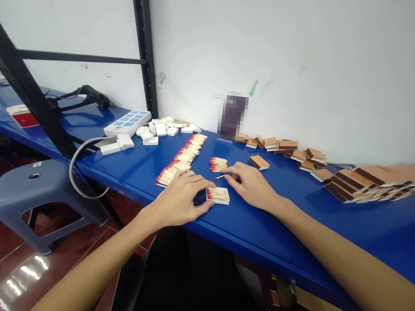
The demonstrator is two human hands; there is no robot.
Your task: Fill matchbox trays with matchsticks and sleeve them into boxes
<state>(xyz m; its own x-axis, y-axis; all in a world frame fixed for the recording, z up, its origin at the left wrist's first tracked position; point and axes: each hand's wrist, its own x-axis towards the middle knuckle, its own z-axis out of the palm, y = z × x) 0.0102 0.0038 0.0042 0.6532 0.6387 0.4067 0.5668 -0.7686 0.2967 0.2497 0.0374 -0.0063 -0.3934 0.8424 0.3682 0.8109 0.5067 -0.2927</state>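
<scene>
I can't read any words from where I stand: the marks on the tan matchboxes at three o'clock are too small, and the power strip and red-and-white packet toward nine are blurred.

Workshop, blue workbench, piled matchboxes

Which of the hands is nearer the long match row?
Left: the left hand is beside the row, at its near end; the right hand is right of the small match pile.
</scene>
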